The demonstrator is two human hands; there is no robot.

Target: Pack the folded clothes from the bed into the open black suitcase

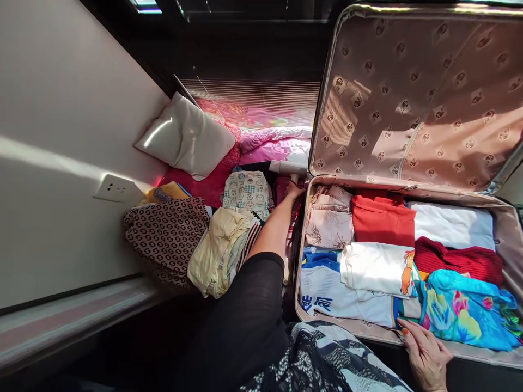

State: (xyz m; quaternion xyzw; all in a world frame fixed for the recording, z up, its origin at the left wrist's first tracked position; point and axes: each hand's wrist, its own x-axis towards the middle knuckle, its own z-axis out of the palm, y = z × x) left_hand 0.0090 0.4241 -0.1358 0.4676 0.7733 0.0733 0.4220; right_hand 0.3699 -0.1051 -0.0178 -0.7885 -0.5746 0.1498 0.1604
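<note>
An open suitcase [466,356] lies at the right with folded clothes inside. My right hand [427,354] rests on its front rim, fingers stretched out, near a white shirt with blue characters [351,294] and a blue flowered garment [469,310]. My left hand [293,189] reaches far forward to the narrow space at the suitcase's left side. It is beside a pale tube-shaped thing with a short stem [286,167]; its fingers are small and partly hidden. Also in the suitcase are a pink printed garment [330,220], a red garment [383,220] and a folded white shirt [376,267].
The suitcase's lined lid [376,98] stands raised at the back. Left of my arm are cream folded clothes [220,245], a printed cloth bundle [247,190], a brown patterned cloth [167,234] and a white pillow [192,136]. A wall socket [118,188] is on the left wall.
</note>
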